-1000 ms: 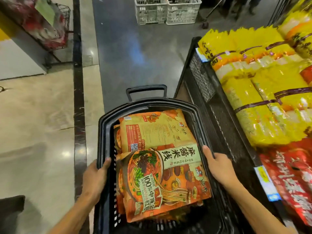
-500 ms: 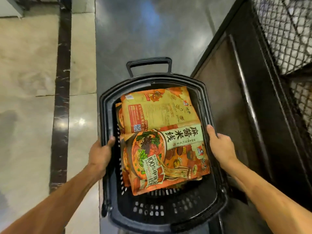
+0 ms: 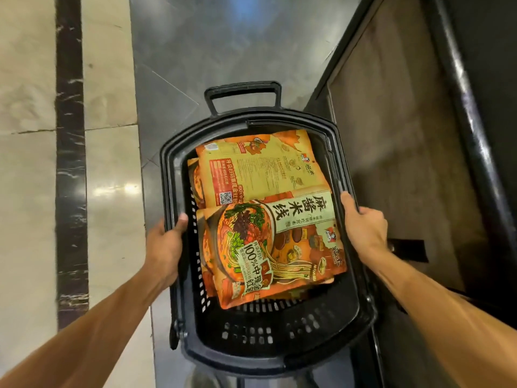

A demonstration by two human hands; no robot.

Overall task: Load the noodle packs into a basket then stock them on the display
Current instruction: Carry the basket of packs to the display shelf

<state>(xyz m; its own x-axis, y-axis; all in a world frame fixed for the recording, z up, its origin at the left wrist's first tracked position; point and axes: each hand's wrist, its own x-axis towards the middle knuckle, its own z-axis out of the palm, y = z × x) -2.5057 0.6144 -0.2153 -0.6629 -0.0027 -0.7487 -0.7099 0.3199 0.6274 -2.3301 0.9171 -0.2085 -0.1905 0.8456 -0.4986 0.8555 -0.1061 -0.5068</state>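
Gripping the black basket (image 3: pixel 268 343) by its two long rims: left hand (image 3: pixel 163 245) curled over the left rim, thumb inside; right hand (image 3: pixel 366 231) clamped on the right rim, thumb along the edge. Inside, flat orange noodle packs (image 3: pixel 271 242) stacked loosely, the far one (image 3: pixel 260 169) face down. Probably light, soft and crinkly, slick film likely to slide if tilted; best pinched at the stiffer sealed edges, not squeezed mid-pack. Beyond, folded handle (image 3: pixel 242 92) over grey floor (image 3: pixel 223 37)
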